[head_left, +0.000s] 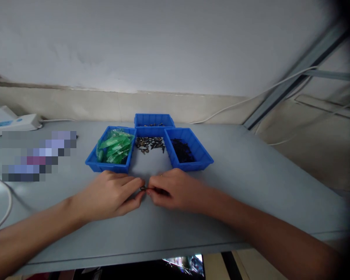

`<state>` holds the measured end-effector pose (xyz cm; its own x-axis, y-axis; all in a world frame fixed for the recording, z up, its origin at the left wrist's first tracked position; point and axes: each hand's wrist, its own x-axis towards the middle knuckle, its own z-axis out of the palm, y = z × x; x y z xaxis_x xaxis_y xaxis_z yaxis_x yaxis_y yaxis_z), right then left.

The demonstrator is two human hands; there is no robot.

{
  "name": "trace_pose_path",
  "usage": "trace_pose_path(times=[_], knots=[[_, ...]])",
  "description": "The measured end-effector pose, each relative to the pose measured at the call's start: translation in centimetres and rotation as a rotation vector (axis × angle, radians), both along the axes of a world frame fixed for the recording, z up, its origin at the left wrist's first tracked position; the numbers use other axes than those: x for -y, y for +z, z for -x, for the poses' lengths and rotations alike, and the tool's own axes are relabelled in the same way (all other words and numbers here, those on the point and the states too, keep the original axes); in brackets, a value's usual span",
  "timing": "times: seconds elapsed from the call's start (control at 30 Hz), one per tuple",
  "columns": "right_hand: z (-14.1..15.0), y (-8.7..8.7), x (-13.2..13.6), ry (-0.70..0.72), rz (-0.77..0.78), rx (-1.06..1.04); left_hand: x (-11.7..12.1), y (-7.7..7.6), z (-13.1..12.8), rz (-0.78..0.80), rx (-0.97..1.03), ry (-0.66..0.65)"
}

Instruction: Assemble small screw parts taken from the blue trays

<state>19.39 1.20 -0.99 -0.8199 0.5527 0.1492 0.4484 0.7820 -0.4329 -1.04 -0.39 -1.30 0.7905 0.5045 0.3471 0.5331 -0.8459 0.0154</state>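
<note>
My left hand (pixel 113 193) and my right hand (pixel 175 189) meet fingertip to fingertip over the grey table, in front of the blue bins. Between them is a small dark metal part (pixel 143 188), pinched by the left thumb and forefinger. The right fingertips close at its other end; whether they grip the same piece or a second one is too small to tell. Beyond the hands lies a loose pile of small dark and brassy metal parts (pixel 150 144). Green plastic packets (pixel 116 146) fill the left bin, and black small pieces (pixel 182 151) lie in the right bin.
The left blue bin (pixel 106 168), right blue bin (pixel 202 153) and back blue bin (pixel 154 119) surround the pile. A blurred-out object (pixel 41 155) and a white power strip (pixel 20 123) are on the left. A metal post (pixel 280 81) rises at right. The grey table (pixel 128 237) ends close to me.
</note>
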Motion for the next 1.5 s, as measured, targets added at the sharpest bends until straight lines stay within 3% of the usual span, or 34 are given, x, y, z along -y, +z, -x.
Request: trace_pose_path(times=[0.6, 1.5], knots=[[0.03, 0.03, 0.03, -0.017, -0.003, -0.02, -0.09, -0.06, 0.18, -0.01, 0.078, -0.059], [0.02, -0.1, -0.1, 0.022, -0.002, -0.005, -0.14, -0.28, 0.27, 0.015, -0.013, -0.05]])
